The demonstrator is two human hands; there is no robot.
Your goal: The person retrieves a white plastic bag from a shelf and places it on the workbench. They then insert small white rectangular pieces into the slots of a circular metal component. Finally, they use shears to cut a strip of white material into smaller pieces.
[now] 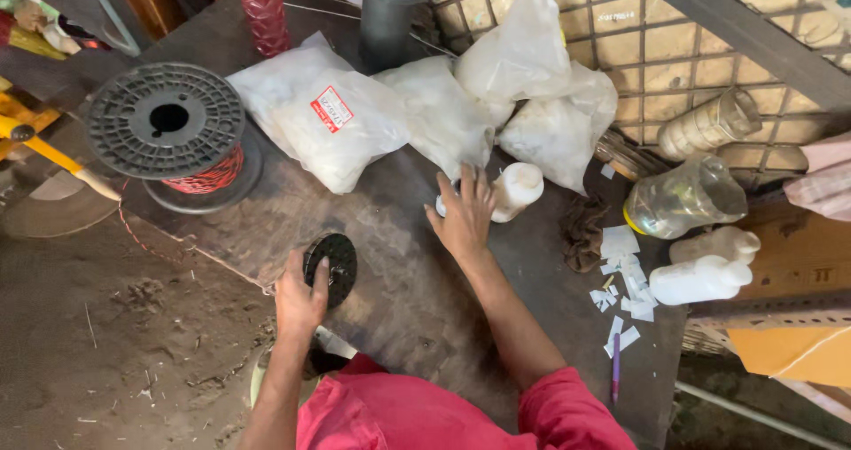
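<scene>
Four white bags (pixel 425 104) behind right hand (pixel 465 215); spool (pixel 168 135) left.

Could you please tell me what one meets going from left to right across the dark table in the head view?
Large black spool of red wire → left hand on a small black spool → right hand → white bottle → brown rag → paper scraps → white bottles lying on their sides.

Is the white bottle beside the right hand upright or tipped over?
Tipped over: the white bottle lies on its side on the dark table, beside the right hand.
</scene>
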